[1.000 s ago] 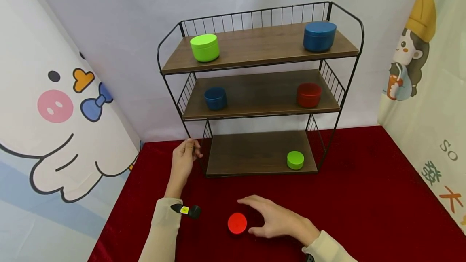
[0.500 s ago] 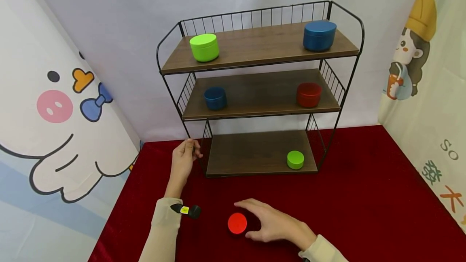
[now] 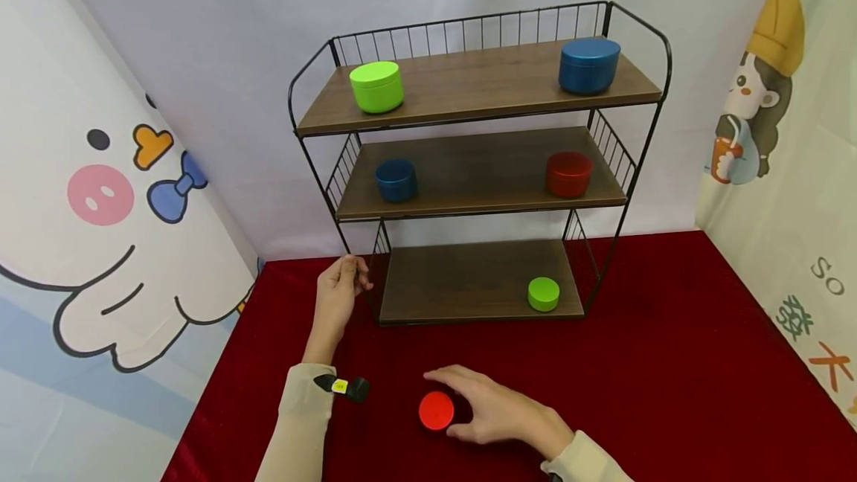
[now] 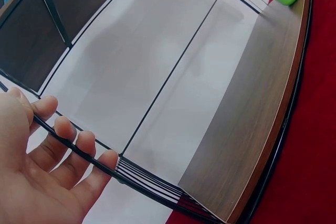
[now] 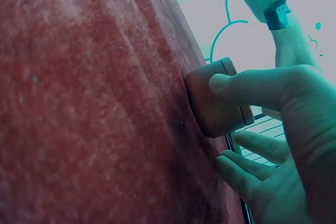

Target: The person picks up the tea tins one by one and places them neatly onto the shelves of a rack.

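Note:
A three-tier shelf rack (image 3: 469,281) with brown boards and a black wire frame stands at the back of the red cloth. My left hand (image 3: 337,294) grips its left front post, and in the left wrist view the fingers (image 4: 79,166) curl round the black rod. In front of the rack, a small round red tin (image 3: 437,410) sits on the cloth. My right hand (image 3: 498,409) is spread at the tin's right side, thumb and fingers apart around it. The right wrist view shows the thumb in front of the tin (image 5: 210,103); whether it touches cannot be told.
A lime green tin (image 3: 377,87) and a large blue tin (image 3: 588,66) stand on the top board. The middle board bears a blue tin (image 3: 396,181) and a dark red tin (image 3: 568,175). A small green tin (image 3: 543,294) is at the right of the bottom board.
My right hand has shifted slightly left and toward me, bringing its fingers nearer around the red tin. The left hand has stayed on the post, and the tins have not moved.

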`<state>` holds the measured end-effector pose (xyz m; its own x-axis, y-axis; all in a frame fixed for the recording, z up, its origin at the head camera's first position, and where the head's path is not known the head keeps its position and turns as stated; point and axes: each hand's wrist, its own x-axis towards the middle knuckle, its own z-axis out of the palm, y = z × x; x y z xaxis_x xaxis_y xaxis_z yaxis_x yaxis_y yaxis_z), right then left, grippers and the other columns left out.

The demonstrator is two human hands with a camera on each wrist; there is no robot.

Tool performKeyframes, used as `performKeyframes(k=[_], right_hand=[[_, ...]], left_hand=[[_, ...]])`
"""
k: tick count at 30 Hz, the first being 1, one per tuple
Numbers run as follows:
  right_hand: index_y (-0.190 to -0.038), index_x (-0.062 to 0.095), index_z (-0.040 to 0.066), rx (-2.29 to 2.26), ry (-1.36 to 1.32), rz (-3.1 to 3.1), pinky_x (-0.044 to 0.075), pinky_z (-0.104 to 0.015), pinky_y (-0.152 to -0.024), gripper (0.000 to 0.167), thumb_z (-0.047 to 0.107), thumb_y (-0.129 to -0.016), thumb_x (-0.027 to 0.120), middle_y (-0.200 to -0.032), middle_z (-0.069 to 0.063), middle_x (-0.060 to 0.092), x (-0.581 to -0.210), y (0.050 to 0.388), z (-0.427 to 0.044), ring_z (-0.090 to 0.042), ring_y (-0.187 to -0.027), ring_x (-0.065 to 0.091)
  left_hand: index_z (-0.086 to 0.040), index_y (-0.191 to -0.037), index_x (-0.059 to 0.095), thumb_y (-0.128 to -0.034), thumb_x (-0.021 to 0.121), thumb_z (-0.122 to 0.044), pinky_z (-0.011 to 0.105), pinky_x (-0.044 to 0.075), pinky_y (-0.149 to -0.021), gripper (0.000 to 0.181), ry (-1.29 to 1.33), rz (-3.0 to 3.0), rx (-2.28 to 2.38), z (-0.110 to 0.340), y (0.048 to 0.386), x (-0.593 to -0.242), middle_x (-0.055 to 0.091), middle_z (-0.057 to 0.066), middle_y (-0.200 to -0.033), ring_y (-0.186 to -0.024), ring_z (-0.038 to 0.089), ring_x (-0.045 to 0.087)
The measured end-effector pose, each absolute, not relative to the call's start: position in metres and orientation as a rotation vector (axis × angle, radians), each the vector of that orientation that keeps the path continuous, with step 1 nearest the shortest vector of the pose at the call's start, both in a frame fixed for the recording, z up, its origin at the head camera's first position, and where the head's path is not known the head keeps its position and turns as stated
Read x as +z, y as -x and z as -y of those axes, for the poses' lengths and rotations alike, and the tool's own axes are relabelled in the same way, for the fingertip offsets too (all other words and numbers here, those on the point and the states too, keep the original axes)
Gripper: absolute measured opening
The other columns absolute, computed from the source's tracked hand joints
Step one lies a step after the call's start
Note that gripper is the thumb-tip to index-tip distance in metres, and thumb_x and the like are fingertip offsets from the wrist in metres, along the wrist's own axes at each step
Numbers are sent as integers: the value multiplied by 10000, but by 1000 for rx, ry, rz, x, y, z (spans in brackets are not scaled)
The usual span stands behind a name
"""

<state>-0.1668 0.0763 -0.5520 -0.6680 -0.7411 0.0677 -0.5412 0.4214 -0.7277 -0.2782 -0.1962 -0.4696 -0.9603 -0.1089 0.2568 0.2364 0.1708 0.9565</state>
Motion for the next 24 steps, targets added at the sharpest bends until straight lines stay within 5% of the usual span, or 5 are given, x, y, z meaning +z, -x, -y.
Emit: performKeyframes(k=[24], right_hand=[[-1546, 430, 144, -1088, 1191, -2402, 463, -388, -1136, 724, 40, -907, 754, -1547, -41, 475, -559, 164, -73, -203, -1412, 489]], left_hand=[[89, -989, 599, -1100, 405, -406, 307, 586, -757, 543, 126, 2213, -1830, 198, 277, -470, 570, 112, -788, -730, 148, 637]])
